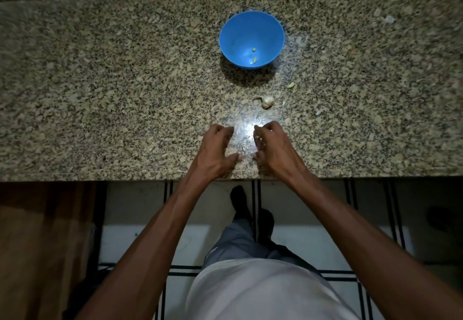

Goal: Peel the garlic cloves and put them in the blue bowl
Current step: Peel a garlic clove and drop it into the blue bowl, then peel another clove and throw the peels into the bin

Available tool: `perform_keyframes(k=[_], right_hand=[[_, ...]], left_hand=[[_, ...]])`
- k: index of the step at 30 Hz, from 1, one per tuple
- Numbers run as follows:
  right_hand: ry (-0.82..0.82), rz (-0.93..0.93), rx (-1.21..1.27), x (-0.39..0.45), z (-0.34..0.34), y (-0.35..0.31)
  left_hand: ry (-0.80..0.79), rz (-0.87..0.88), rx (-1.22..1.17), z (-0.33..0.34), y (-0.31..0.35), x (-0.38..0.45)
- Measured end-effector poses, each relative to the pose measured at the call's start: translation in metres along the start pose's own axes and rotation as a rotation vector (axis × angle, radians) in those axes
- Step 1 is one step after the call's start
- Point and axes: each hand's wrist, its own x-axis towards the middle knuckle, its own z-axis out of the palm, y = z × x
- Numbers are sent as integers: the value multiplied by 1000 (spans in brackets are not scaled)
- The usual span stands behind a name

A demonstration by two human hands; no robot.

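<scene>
Hands hover over the tabletop's (100, 94) near edge: left hand (215, 149) with loosely curled fingers, holding nothing; right hand (273, 146) curled, whether it pinches something I cannot tell. Beyond lies a pale garlic clove (267, 101) with a curling skin tail. Farther stands the blue bowl (251, 39), small yellowish bits inside; bare granite on both sides.

Both hands (left hand (217, 149), right hand (273, 148)) hover near the garlic bulb (267, 101) and blue bowl (240, 36).
</scene>
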Motion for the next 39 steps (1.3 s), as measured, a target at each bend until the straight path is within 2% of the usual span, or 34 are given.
perform_keyframes(k=[4,7,16,22,26,28,29,31,33,36,39], right_hand=[[-41,-7,-64,2,14,-7],[-24,-5,-85,5,23,-14],[25,90,-52,16,36,-7],[113,-83,-168,14,32,-8],[111,-91,-124,19,29,-6],[93,0,65,23,21,-10],[77,61,193,27,14,-12],[-2,170,463,35,1,-15],[-107,182,677,42,-7,-22],[-238,147,808,56,-8,-39],[-372,61,844,62,8,-62]], left_hand=[[26,45,30,10,11,-3],[105,55,50,15,17,-3],[139,29,45,15,20,3],[232,42,55,30,16,1],[249,70,112,42,12,1],[246,24,11,39,14,2],[255,-57,-78,34,17,2],[287,-254,-341,22,23,-2],[363,-415,-659,12,27,-11],[532,-582,-1047,-5,23,-25],[709,-629,-1210,-17,15,-54]])
